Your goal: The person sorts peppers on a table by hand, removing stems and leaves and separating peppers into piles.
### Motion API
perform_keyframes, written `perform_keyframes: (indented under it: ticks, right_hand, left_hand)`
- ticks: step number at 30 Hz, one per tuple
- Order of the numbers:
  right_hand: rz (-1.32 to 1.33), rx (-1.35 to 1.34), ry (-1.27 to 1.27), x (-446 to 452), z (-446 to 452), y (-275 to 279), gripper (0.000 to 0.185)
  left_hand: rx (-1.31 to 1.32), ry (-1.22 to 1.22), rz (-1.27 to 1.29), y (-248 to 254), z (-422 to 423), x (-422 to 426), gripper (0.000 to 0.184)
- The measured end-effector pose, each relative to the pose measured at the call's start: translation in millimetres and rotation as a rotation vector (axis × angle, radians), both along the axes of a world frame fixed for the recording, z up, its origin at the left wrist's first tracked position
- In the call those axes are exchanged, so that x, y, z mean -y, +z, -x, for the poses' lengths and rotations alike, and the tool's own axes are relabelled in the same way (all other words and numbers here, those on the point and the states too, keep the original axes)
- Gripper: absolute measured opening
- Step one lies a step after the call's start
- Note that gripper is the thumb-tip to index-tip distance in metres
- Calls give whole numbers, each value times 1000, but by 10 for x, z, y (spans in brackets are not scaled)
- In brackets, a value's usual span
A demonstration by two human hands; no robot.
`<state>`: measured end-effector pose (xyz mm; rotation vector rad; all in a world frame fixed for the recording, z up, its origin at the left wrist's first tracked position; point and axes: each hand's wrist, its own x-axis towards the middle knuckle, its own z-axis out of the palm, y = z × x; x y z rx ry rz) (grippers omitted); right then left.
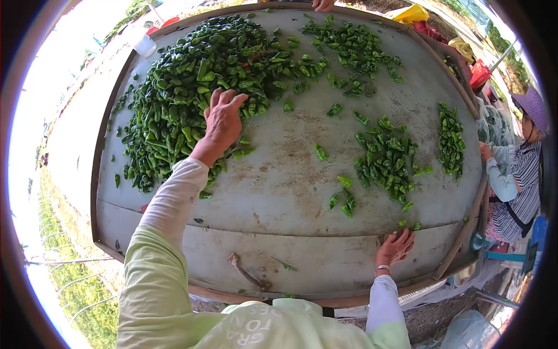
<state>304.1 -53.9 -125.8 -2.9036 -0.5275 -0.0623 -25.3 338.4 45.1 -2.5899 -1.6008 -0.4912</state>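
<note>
Far left: pepper heap (pixel 174 125) on table (pixel 273 192). Left hand (pixel 222 121) at its right side, fingers apart; grip hidden, cannot tell. Light raking probably bruises least. Near right: right hand (pixel 395 248) loosely spread, seemingly bare, beside stray peppers (pixel 402 223).

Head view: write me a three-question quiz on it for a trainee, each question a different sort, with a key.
1. True or false: the right hand shows higher in the picture than the left hand.
2. Which hand is on the biggest pepper pile? A) right; B) left; C) neither.
3. Fill in: the person at the picture's right edge wears a ____ hat.

Key: 1. False; the right hand is lower, over the near side of the table. 2. B. 3. Purple.
</note>
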Motion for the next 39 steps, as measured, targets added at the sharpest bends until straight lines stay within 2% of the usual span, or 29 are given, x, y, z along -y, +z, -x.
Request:
perform_keyframes:
  ticks: [2, 4, 7, 9, 11, 13, 15, 16, 18, 23, 26, 28, 29, 31, 35, 36, 37, 39]
  right_hand:
    - [9, -12, -15, -42, 7, 28, 45]
    - [19, -3, 7, -29, 28, 54, 46]
    - [21, -11, 5, -53, 25, 69, 46]
    - [32, -8, 5, -43, 28, 51, 46]
    - [37, 2, 17, -64, 26, 67, 47]
    - [32, -24, -4, -75, 36, 101, 47]
    - [35, -19, 1, -59, 23, 67, 46]
    - [33, -15, 4, -54, 13, 56, 46]
    - [32, -10, 7, -52, 11, 58, 46]
    - [4, 24, 18, -18, 7, 8, 46]
    - [14, 3, 0, -38, 10, 31, 45]
    - [16, -2, 1, -42, 22, 45, 45]
    - [8, -3, -1, -38, 23, 49, 45]
    - [14, -1, 2, -32, 23, 47, 45]
    - [2, 1, 7, -30, 40, 59, 44]
    - [5, -2, 10, -22, 47, 73, 44]
    - [12, -3, 13, -27, 50, 91, 44]
    - [17, -5, 18, -34, 57, 92, 44]
  left_hand:
    - [-79, 4, 14, 22, -277, -396, 54]
    - [-184, 119, 15, -15, -453, -704, 53]
    - [-188, 256, 191, -208, -451, -1026, 54]
    - [-187, 193, 232, -314, -450, -1064, 56]
    - [-177, 143, 270, -363, -429, -977, 59]
    - [-200, 9, 497, -459, -467, -731, 58]
    - [-278, -8, 322, -618, -524, -230, 60]
    - [-275, -5, 328, -695, -495, -67, 60]
    - [-65, -138, 373, -833, -431, 228, 63]
    - [89, -253, 276, -1018, -148, 1016, 67]
    - [243, -219, 363, -955, 30, 1341, 68]
    - [448, -190, 460, -930, 219, 1436, 68]
    - [449, -187, 464, -925, 304, 1484, 68]
    - [623, -62, 519, -895, 439, 1575, 65]
    - [712, 77, 539, -830, 585, 1648, 65]
    - [719, 95, 423, -895, 600, 1641, 53]
    - [717, 99, 422, -881, 589, 1628, 53]
    - [881, 160, 658, -865, 535, 1603, 35]
